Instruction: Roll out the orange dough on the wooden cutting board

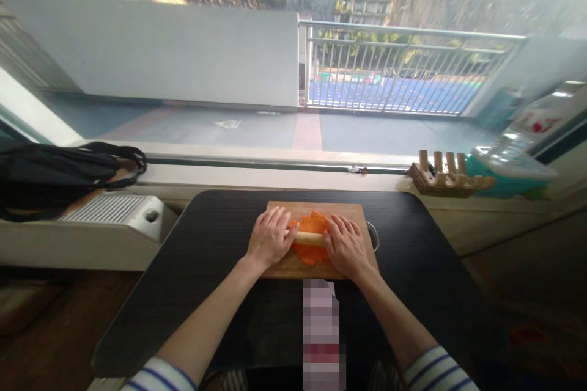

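Head view: a wooden board (pixel 293 272) is being supported on the black table (pixel 192 269).
Orange dough (pixel 315 255): being borne flat at the board's middle, showing on the near and far sides of the rolling pin (pixel 309 238).
Left hand (pixel 270 235): being laid over the pin's left end, fingers narrowly spaced.
Right hand (pixel 346 247): being laid over the right end, fingers likewise; whether either grip is being closed underneath cannot be told.
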`<state>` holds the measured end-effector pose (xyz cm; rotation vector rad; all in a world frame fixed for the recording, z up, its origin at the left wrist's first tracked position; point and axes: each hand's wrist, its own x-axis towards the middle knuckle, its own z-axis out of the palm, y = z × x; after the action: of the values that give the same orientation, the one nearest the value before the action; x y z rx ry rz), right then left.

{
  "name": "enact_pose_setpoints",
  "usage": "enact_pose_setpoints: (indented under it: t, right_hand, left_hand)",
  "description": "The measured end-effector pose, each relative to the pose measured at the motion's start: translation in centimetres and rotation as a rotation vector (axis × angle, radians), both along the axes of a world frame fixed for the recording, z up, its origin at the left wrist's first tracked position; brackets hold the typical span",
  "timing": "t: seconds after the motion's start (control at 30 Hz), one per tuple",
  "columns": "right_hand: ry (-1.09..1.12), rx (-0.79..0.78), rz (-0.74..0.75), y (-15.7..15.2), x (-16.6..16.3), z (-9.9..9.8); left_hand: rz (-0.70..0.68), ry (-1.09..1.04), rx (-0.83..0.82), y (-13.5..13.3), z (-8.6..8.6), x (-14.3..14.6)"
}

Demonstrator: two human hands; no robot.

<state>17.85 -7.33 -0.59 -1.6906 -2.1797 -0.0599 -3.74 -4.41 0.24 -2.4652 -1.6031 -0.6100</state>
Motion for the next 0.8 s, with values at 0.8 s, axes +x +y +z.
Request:
enact_pose_setpoints:
  t: [0.8]
  right_hand:
    - [0.037, -0.208, 0.311, -0.5, 5.9, 1.9]
  left_hand:
    - [0.081, -0.06, -0.141, -8.5, 0.7, 1.7]
